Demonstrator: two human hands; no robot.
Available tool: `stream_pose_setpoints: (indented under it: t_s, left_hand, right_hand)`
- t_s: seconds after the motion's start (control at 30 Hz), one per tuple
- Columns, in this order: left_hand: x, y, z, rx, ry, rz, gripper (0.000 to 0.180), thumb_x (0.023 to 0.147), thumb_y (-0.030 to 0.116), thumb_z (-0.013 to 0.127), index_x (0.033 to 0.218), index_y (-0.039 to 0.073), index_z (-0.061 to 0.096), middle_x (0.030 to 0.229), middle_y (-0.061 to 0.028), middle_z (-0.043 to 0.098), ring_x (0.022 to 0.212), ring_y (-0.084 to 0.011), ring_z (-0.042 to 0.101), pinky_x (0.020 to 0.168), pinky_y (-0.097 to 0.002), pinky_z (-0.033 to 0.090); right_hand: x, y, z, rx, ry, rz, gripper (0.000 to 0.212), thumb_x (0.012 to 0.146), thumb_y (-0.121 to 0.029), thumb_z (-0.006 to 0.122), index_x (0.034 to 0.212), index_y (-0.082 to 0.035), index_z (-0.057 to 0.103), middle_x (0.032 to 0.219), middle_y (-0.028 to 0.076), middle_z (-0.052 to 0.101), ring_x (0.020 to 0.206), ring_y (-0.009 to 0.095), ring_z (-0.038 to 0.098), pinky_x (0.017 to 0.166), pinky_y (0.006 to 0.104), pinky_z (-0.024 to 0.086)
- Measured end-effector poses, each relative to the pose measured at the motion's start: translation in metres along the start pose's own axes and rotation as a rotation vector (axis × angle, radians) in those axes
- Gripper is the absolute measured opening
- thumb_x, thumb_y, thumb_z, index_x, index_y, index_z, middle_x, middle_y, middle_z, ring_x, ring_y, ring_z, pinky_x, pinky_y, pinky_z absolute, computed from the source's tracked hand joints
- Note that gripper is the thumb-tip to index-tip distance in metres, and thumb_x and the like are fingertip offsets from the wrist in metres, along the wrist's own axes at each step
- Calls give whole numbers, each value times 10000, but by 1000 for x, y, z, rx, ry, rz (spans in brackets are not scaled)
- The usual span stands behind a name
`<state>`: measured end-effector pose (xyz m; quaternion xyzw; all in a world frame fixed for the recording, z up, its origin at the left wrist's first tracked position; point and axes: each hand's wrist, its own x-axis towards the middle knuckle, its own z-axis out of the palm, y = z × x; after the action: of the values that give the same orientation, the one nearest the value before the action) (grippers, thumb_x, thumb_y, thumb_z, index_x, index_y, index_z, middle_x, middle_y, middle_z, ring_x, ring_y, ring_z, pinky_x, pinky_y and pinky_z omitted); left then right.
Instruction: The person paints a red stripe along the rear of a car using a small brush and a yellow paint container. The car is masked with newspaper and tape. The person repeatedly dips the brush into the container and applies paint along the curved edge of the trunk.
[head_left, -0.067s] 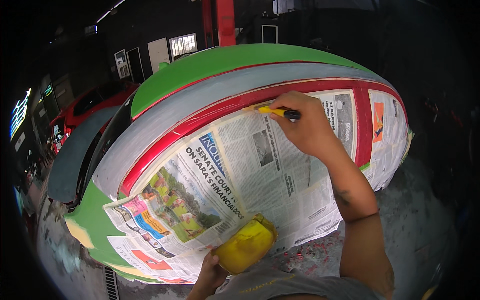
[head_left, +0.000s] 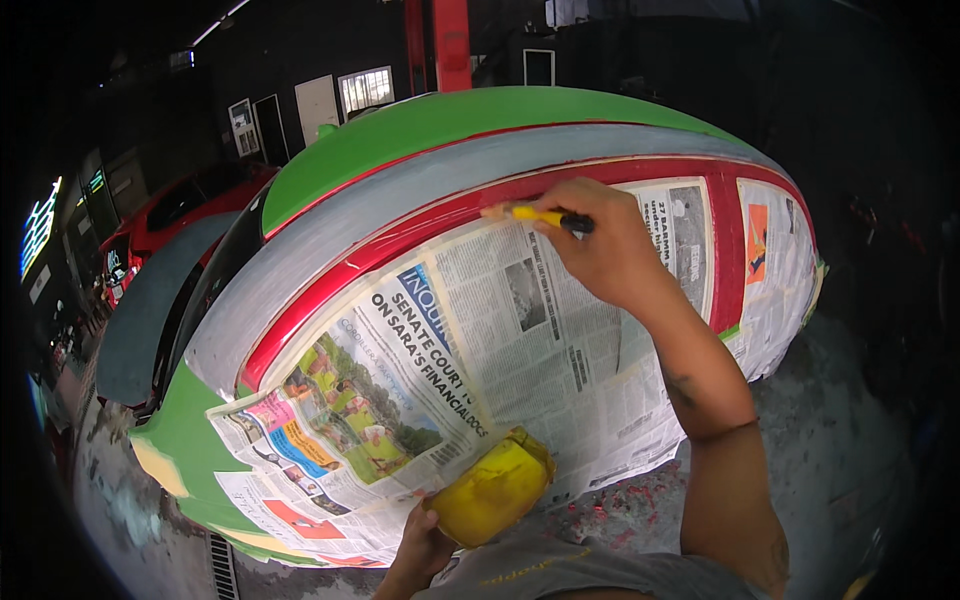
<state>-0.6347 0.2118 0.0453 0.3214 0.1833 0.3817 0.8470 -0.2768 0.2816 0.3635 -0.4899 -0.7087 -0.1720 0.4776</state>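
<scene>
My right hand [head_left: 598, 235] is closed round a small paintbrush [head_left: 528, 214] with a yellow handle and a black end. Its pale bristles meet the red window frame [head_left: 395, 238] of a car, just above the taped edge of the newspaper sheets [head_left: 500, 320] over the windows. Thin light streaks run along the red frame to the left of the bristles. Low in front of me, my left hand [head_left: 424, 545] grips a yellow container [head_left: 495, 492] by its left side. What is inside the container cannot be seen.
The car has a green roof [head_left: 480, 108] and a grey band [head_left: 560, 140] above the frame. Another red car [head_left: 175, 210] stands at the far left. A red post [head_left: 452, 45] rises behind. On the floor at the lower left is a drain grate [head_left: 222, 567].
My right hand has shifted the brush slightly left and up, from the newspaper's top edge onto the red frame. My left hand and the container stay where they were.
</scene>
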Motion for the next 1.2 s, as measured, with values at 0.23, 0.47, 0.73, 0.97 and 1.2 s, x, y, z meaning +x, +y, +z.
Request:
stream_pose_setpoints:
  t_s: [0.23,0.47,0.73,0.97,1.2]
  left_hand:
    - [-2,1,-2,0,-14,51,980,941,516,845,1617,-80,459,1584,-197,601,1451,-333,617,1228,-498,497]
    - [-1,0,-4,-12,-3,41,987,941,495,851,1652,-44,430,1626,-193,575,1491,-343,587,1253,-509,487]
    - [0,0,2,8,-29,49,969,947,496,841,1661,-17,434,1628,-187,576,1497,-343,582,1250,-518,495]
    - [-4,-6,3,-42,43,84,855,964,461,837,1574,-48,523,1577,-165,621,1454,-330,613,1218,-492,503]
    - [-6,-6,17,-19,44,91,857,959,463,847,1569,-49,532,1569,-165,629,1438,-316,624,1218,-482,503]
  right_hand:
    - [6,29,-43,-43,-16,171,182,929,33,851,1099,13,788,1041,125,801,953,212,751,877,320,585]
    - [-7,40,-46,-38,134,60,177,921,37,838,1088,13,782,1065,185,787,942,325,767,870,376,597]
    - [-15,56,-44,-76,244,49,211,917,21,871,1111,16,787,1069,145,801,949,247,773,867,341,601]
    - [-12,82,-66,-150,254,37,189,918,40,867,1090,17,792,1032,130,804,921,199,756,879,322,596]
    - [-15,58,-44,59,71,93,170,941,16,859,1091,18,780,1046,107,784,962,191,740,903,324,592]
